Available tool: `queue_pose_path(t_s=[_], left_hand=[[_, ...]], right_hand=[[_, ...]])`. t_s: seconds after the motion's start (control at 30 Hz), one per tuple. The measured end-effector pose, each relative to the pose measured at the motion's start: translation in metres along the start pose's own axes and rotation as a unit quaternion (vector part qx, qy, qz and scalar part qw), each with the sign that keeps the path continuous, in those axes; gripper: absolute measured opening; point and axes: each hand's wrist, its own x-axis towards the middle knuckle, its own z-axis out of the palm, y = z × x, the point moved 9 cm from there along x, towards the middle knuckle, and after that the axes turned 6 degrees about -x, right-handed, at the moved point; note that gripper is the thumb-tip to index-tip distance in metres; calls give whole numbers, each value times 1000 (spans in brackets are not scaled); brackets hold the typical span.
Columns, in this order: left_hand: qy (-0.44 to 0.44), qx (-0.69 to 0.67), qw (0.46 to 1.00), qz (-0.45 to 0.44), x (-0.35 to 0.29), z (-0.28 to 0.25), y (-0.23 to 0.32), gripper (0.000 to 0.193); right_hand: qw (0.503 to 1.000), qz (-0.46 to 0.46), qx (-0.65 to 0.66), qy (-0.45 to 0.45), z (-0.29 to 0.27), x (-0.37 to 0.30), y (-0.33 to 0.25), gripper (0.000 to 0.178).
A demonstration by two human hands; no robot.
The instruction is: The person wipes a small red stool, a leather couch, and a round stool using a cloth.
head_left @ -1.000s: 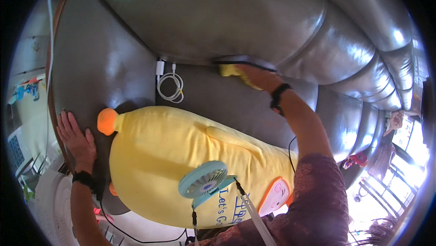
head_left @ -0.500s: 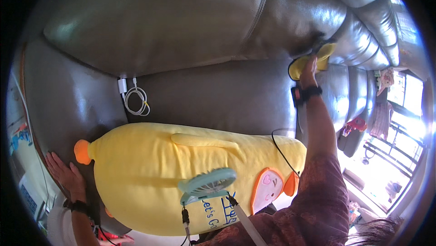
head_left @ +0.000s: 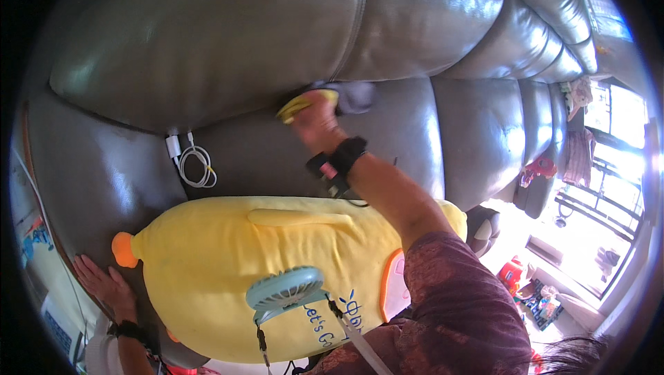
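The right hand [head_left: 319, 124] is closed on a yellow cloth [head_left: 295, 108], although motion blur hides how the fingers lie. The cloth is at the seam where the sofa seat [head_left: 394, 129] meets the backrest [head_left: 228, 43]; a grey blurred flap beside it seems to be its other face. I judge it light, soft and limp, not fragile, so it is best held bunched at the middle, under palm and fingers. Farther out are a coiled white cable [head_left: 197, 167] and a yellow plush pillow [head_left: 207, 264]. The left hand [head_left: 107, 288] lies open on the armrest [head_left: 104, 181].
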Motion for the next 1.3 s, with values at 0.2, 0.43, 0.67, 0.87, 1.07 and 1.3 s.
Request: queue_pose_path(t_s=[0.2,0.43,0.67,0.87,1.07,1.3], left_hand=[[-40,19,998,-36,-20,9,-22,60],[-62,-25,995,-76,-16,15,-26,62],[-11,7,1000,-12,-12,7,-22,57],[19,4,1000,17,4,1,3,61],[-23,26,999,-14,-8,2,-9,60],[-20,9,1000,-19,-10,12,-13,59]], right_hand=[[801,-283,-525,-49,24,-36,-140,34],[519,-234,-819,70,-169,3,-250,29],[270,-85,-938,200,-253,0,-359,23],[146,-298,-918,215,-165,-38,-354,11],[591,-344,-723,95,28,-81,-216,32],[747,-401,-520,-103,97,-92,-173,49]])
